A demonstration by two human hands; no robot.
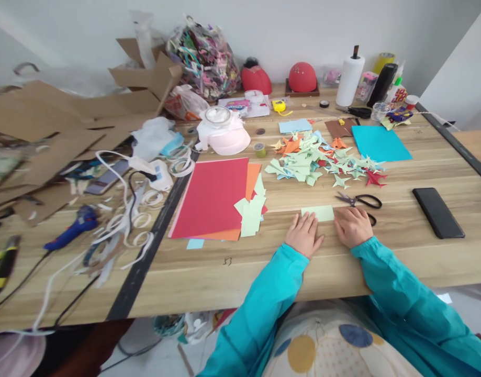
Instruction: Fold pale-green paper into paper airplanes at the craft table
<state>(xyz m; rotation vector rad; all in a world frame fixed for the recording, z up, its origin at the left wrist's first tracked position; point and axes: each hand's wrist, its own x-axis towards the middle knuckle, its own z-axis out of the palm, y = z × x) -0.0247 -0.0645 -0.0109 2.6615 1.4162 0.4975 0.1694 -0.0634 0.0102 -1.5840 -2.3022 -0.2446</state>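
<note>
No lettering or number reads clearly anywhere. Labels on the far-right bottles (397,91) (too blurred) are illegible.

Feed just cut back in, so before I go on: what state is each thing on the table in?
green paper strip, flat on table
left hand, flat, fingertips on strip
right hand, fingers curled at strip's end
scissors, shut, lying flat
phone, screen dark
paper towel roll, upright
</note>
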